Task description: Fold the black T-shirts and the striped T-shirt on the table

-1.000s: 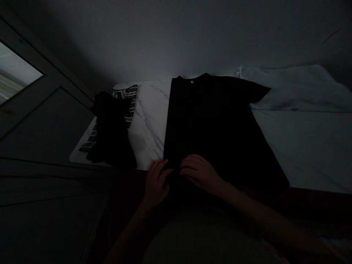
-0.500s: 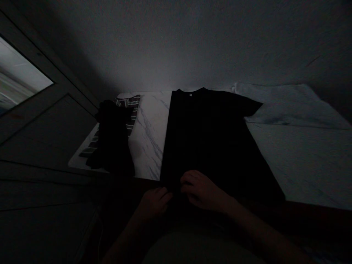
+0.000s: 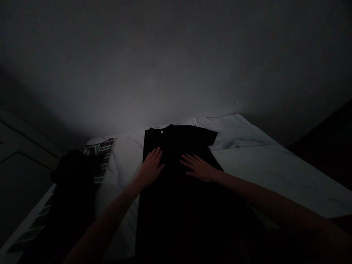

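Note:
A black T-shirt (image 3: 170, 212) lies spread on a marble-patterned table, its collar toward the wall and one sleeve out to the right. Its left side runs in a straight line, with no sleeve showing there. My left hand (image 3: 150, 168) rests flat on the shirt's left edge below the collar, fingers stretched out. Farther right, my right hand (image 3: 199, 168) lies on the chest with its fingers spread. Neither hand grips the cloth. The dim light hides folds in the black fabric.
Dark clothing (image 3: 74, 198) lies bunched on a striped garment (image 3: 103, 146) at the left. A pale cloth (image 3: 233, 130) lies at the back right of the table (image 3: 277, 172). The wall (image 3: 154, 73) stands directly behind, and a panelled door (image 3: 22, 165) is at the left.
Both hands have gone from the shirt's bottom hem up to its chest, and their curled fingers have straightened out flat. The camera view has tilted up, showing more wall.

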Demonstrator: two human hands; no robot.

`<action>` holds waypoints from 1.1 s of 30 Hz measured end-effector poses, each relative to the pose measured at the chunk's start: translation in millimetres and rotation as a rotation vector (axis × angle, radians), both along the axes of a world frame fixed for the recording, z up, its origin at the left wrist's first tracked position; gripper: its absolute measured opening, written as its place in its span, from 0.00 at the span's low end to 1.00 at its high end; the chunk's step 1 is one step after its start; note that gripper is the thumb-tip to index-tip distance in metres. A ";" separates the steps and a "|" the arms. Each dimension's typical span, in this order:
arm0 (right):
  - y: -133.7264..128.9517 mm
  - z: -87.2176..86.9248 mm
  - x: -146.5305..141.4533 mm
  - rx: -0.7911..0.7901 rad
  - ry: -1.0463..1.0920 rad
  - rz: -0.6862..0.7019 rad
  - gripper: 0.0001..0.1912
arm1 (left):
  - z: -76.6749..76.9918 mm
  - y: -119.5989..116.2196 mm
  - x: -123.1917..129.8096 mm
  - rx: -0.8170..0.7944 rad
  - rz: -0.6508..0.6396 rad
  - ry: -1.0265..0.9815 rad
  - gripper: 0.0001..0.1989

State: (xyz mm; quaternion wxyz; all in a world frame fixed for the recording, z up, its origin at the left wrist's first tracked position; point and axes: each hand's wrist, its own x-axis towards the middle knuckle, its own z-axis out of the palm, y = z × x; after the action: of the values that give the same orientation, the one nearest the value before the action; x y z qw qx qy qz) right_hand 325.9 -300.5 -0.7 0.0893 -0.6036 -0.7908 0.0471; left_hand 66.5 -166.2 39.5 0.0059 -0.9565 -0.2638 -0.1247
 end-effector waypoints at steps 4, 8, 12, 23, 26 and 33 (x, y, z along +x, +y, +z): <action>43.6 2.3 39.3 0.052 -0.027 -0.216 0.29 | -27.7 63.6 64.5 -0.005 0.234 0.094 0.32; 72.8 10.7 63.4 0.092 -0.071 -0.373 0.28 | -33.2 105.3 105.1 -0.055 0.240 0.148 0.29; 87.3 30.2 82.0 0.093 -0.088 -0.661 0.24 | -36.3 115.5 143.5 -0.073 0.251 0.169 0.31; 74.5 16.6 95.8 0.093 -0.145 -0.820 0.25 | -37.2 120.1 153.2 -0.356 0.251 -0.004 0.29; 88.4 33.0 60.0 0.125 -0.058 -0.570 0.22 | -21.1 146.4 129.7 -0.465 0.214 -0.223 0.26; 130.6 54.0 -46.9 0.024 0.089 -0.139 0.18 | -20.8 175.6 71.5 -0.345 0.334 -0.218 0.23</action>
State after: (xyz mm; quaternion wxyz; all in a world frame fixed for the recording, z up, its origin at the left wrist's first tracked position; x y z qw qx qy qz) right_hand 279.0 -170.0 53.4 0.1345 -0.6532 -0.7428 0.0583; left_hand 138.0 9.4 18.7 -0.1654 -0.8674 -0.4345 -0.1775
